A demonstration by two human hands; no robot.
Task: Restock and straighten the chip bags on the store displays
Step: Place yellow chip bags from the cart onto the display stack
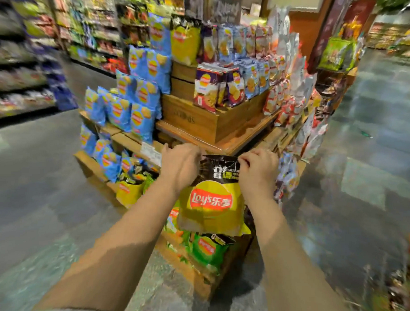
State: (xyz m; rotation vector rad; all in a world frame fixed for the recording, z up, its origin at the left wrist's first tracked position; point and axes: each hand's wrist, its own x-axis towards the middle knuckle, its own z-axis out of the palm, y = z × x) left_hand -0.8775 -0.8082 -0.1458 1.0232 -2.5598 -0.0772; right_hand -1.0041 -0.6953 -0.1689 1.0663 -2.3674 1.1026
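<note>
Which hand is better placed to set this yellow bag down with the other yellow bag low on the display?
Probably the left hand: the lower yellow bag sits on its side, while the right hand pinches the held yellow bag on the far corner.

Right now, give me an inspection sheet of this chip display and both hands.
Surface: tiered wooden display, crates stacked in steps, seen from its corner.
Job's things: yellow chip bag held upright at the corner; blue chip bags fill the left face; purple bags stand on the upper crate; a green bag sits low, under the held one.
Clutter: nothing seen.
Hands: left hand and right hand each pinch a top corner of the yellow bag, both in a closed grip.
Cables: nothing seen.
Surroundings: grey floor; stocked shelves on the left, blurred.
</note>
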